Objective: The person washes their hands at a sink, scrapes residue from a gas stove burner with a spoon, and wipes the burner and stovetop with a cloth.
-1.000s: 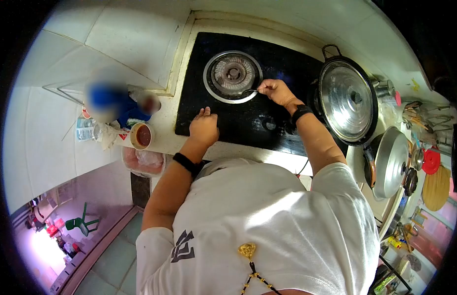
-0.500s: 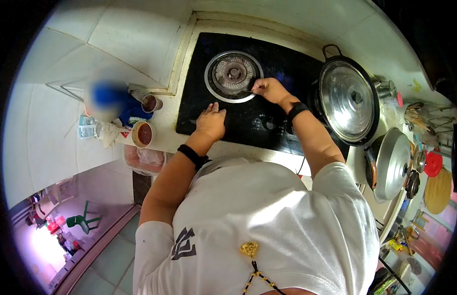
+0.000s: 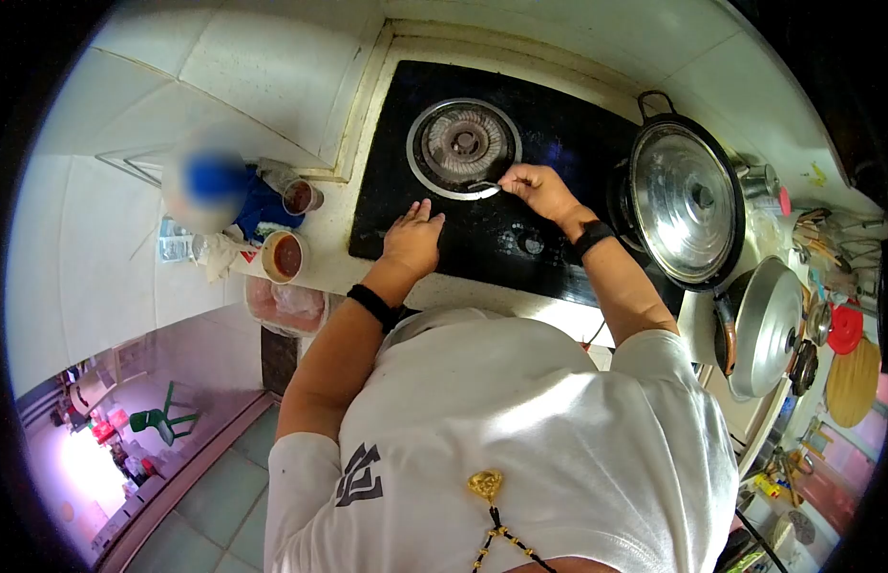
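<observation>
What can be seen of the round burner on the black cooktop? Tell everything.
The burner sits toward the left end of the black cooktop, facing up. A silvery, metal-looking ring frames it; inside lies a dark band, then a greyish-brown ribbed disc with a round hub. No pot covers it. A thin tool in the right hand reaches over the near edge; contact is unclear.

White tiled wall (image 3: pixel 243 72) curves from nine to eleven o'clock, and a paler wall (image 3: pixel 606 38) spans twelve to two. Grey-green floor tiles (image 3: pixel 210 497) lie between seven and eight; at eight, a green chair (image 3: pixel 158 420) stands near glaring violet-white light (image 3: pixel 86 468).
</observation>
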The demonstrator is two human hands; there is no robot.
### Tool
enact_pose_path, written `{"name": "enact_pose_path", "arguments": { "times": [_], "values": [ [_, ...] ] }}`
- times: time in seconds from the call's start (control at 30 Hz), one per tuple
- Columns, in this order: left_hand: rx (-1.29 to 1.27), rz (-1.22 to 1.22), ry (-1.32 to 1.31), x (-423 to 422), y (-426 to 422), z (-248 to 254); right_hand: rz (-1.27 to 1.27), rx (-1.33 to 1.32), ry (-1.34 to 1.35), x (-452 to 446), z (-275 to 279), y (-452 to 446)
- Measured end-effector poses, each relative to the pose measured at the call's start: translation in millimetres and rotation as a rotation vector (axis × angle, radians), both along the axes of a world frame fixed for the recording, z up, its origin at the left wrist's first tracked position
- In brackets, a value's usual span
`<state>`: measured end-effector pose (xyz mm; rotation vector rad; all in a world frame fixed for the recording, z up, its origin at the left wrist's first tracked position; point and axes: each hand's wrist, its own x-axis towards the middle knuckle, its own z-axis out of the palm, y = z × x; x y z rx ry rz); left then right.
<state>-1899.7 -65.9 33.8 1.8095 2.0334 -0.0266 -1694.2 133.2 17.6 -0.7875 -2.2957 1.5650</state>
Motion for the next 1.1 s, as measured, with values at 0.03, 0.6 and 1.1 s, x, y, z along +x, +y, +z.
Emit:
{"name": "enact_pose_path", "arguments": {
  "times": [0.03, 0.6, 1.1],
  "values": [
    [-0.002, 0.001, -0.003, 1.0, 0.2, -0.3, -0.011, 0.062, -0.015, -2.0, 0.3, 1.2],
    [-0.010, -0.007, -0.004, -0.6, 0.4, 3.6, -0.003, 0.014, -0.074, -5.9, 2.3, -5.9],
    [-0.001, -0.017, 0.032, 0.3, -0.4, 3.4, 0.062, 0.541, -0.085, -29.1, 2.9, -25.1]
  ]
}}
